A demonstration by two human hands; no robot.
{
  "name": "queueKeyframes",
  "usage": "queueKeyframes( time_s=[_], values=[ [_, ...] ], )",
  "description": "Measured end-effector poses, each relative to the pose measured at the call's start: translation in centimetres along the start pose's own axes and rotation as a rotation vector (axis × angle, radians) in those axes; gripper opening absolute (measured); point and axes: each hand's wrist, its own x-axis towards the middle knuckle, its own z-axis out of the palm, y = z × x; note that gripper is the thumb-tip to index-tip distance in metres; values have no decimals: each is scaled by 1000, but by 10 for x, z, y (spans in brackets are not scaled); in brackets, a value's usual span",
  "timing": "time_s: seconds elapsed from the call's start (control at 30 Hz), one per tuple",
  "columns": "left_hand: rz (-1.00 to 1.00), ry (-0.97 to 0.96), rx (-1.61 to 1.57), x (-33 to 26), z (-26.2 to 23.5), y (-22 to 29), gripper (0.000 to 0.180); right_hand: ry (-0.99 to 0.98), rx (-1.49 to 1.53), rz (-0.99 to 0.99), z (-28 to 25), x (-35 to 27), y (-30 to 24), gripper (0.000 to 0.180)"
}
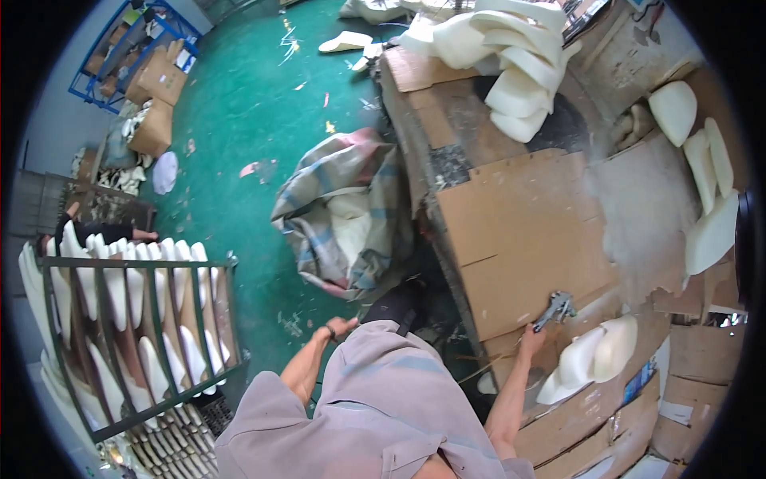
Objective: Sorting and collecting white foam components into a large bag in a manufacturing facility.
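My right hand [531,342] is closed round the handle of a grey metal spray gun [558,306], held over the cardboard-covered bench [519,247]. Just beyond that hand, cream curved foam-like pieces [592,357] lie by the bench's near edge. My left hand [341,326], with a dark band at its wrist, hangs beside my dark trousers. Its fingers look curled together, and whatever they may hold is too small to make out. In front of it, a large striped woven sack [307,227] stands open on the floor with pale pieces inside.
More cream pieces are heaped at the bench's far end [519,72] and along its right side [710,231]. At left stands a dark metal rack [163,263] full of similar pieces. Behind it, another person's arm [144,235] shows. Cardboard boxes [159,80] and blue shelving [92,96] are farther back.
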Motion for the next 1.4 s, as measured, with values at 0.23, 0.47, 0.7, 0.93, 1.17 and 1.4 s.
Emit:
queueKeyframes(
  time_s=[0.23, 0.47, 0.7, 0.93, 1.17, 1.4],
  values=[
    [164, -12, -543, -63, 46, -88, 114, 54, -241, -42, 18, -69, -71, 59],
    [97, -118, -391, -118, -68, -122, 129, 88, -241, -358, 59, -183, -124, 57],
    [435, 213, -282, -115, -190, -78, 49, -643, -178, -366, 139, -288, -167, 51],
    [473, 283, -142, 43, -260, -113, 47, -764, -156, -447, 250, -376, -249, 38],
    [489, 249, -240, 209, -252, -118, 41, -1032, -145, -570, 459, -370, -261, 27],
    [335, 293, -846, 312, -155, -109, 32, -856, -228, -1166, 784, -275, -256, 40]
  ],
)
